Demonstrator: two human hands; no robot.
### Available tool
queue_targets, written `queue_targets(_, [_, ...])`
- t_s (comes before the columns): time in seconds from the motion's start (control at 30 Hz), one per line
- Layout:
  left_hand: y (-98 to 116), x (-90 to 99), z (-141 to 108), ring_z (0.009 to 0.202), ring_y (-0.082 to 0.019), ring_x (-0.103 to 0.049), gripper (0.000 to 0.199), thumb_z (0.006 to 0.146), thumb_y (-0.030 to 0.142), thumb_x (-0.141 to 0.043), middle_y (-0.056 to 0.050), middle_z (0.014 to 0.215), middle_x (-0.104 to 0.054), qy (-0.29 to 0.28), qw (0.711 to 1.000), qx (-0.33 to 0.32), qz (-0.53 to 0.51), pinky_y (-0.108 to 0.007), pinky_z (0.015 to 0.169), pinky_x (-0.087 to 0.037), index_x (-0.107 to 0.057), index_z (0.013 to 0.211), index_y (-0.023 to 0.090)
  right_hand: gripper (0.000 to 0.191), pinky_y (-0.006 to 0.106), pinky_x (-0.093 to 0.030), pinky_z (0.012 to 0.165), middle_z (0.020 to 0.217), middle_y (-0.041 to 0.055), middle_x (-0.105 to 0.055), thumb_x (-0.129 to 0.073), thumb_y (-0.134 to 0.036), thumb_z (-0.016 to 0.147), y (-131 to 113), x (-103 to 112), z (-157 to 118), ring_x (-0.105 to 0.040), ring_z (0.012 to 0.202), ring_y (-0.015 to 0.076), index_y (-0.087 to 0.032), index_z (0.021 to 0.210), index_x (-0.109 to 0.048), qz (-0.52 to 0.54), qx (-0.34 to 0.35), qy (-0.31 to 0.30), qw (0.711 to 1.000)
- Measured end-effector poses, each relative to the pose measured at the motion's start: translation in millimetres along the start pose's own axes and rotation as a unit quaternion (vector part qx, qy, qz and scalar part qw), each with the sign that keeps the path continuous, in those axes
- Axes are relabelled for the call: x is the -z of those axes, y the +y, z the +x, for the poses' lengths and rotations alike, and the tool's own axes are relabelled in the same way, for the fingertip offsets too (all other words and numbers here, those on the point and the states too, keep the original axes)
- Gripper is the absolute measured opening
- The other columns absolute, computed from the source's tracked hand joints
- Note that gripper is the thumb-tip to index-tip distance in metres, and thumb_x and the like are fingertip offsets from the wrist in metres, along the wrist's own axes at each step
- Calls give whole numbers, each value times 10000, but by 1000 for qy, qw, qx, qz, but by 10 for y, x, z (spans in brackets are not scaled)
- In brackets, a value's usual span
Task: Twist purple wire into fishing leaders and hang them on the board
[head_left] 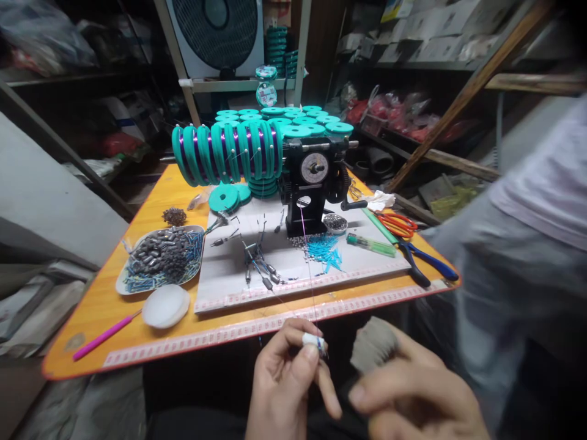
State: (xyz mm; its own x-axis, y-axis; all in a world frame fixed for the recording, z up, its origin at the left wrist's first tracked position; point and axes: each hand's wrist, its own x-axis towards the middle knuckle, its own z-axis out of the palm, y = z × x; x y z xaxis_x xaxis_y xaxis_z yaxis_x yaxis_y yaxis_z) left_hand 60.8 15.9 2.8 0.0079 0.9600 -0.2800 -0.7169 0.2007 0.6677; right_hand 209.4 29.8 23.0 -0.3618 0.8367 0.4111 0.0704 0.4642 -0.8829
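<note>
My left hand is closed in a pinch below the table's front edge, with white tape showing at its fingertips. A thin line runs from those fingers up to the black hand-crank winder. To the right, my right hand is somewhat blurred, its thumb and index finger apart. A grey wrap covers that index finger, and I see nothing held there. On the winder's shaft sits a row of green foam spools wound with purple line.
The yellow table bears a white board, a tray of sinkers, a white round lid, a pink-handled tool, blue sleeves and blue-handled pliers. Another person stands close on the right.
</note>
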Motion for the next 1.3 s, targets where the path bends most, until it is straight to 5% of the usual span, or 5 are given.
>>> queue_targets(0.27, [8,-4,7,374,-2,-531,185,686,315,-815,-22,955,-648,8,1000,-6,-3,-181,450,-357,-720,692,157,160,241,-461,589,778,34,-625,-633,-298,890,174,-122,79,-591,696,157,-223,789,-732,-8,-175,-3,985])
queue_targets(0.53, [16,-19,6,455,-27,-563,169,663,304,-827,-20,970,-652,25,1000,-4,-6,-175,454,-403,-729,656,166,136,250,-442,702,638,7,-632,-672,-312,879,251,-151,121,-561,679,123,-201,855,-746,210,-235,-56,947])
queue_targets(0.7, [36,-47,7,578,-95,-604,174,637,305,-840,-41,947,-639,37,999,-5,-4,-182,461,-450,-729,632,170,173,195,-342,522,581,-13,-623,-669,-346,883,304,-208,88,-465,504,61,-187,919,-729,340,-262,-72,901])
queue_targets(1.17, [-7,-16,17,657,-117,-633,176,650,307,-832,-38,959,-639,48,999,-12,13,-231,666,-534,-727,655,165,243,202,-367,538,517,-42,-585,-689,-339,857,258,-263,100,-442,449,62,-180,758,-536,350,-284,-27,892])
queue_targets(1.3, [-17,12,15,476,-34,-558,160,686,298,-812,-26,955,-656,30,1000,-4,5,-214,588,-500,-735,710,160,197,235,-418,559,620,-13,-581,-651,-333,869,198,-212,77,-476,506,91,-178,772,-578,205,-256,-20,944])
